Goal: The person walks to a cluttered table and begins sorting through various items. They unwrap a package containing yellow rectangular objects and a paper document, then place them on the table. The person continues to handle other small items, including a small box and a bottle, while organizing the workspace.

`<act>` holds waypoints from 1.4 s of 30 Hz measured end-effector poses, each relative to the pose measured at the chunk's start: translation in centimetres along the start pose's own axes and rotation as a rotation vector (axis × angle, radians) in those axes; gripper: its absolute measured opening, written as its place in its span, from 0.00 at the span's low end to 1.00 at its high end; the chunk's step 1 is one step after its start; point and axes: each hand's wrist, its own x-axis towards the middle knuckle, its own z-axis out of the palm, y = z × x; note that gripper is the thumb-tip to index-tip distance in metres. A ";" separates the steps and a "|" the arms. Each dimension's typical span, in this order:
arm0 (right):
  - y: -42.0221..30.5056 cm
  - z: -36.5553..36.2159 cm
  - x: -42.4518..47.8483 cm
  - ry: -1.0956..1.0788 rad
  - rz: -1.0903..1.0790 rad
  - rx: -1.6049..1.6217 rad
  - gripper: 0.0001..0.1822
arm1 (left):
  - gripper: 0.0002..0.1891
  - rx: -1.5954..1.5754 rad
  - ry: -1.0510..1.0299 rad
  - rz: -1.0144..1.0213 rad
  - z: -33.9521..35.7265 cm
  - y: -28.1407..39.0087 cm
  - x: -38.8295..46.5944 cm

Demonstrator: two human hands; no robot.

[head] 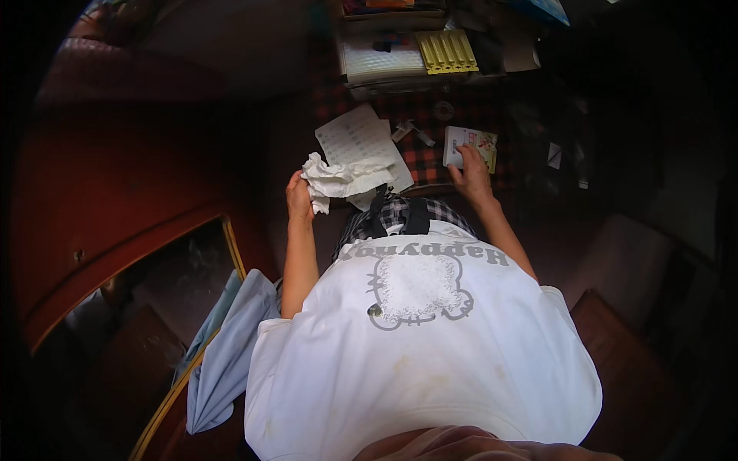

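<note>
My left hand (299, 197) grips a crumpled white tissue (346, 177), which spreads to the right over printed paper sheets (356, 137). The sheets overlap one another, and the tissue hides part of them. My right hand (475, 176) has its fingertips on a small white and yellow cardboard box (461, 138) with a barcode and printing. Its thumb lies apart from the fingers at the box's near left side. Between the sheets and the box are small clear plastic pieces (406, 131). All of these are on a red and black checked cloth (429, 167).
Behind the cloth lies a gold tray of moulded slots (447, 52) beside a stack with a quilted white top (383, 60). To my left stands a red wooden cabinet (127, 173); a mirror-like panel with a yellow edge (230, 242) and light blue fabric (233, 346) are below it.
</note>
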 end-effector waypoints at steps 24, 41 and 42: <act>-9.0 11.3 2.9 -0.825 -0.256 0.600 0.11 | 0.11 0.294 -0.034 -0.223 -1.1 -6.7 -1.1; -5.6 12.0 0.9 -0.344 0.377 0.473 0.25 | 0.16 0.304 -0.069 -0.175 -1.8 -5.4 -1.1; -5.5 12.4 0.9 -0.374 0.398 0.501 0.26 | 0.18 0.319 -0.082 -0.164 -1.4 -5.2 -1.2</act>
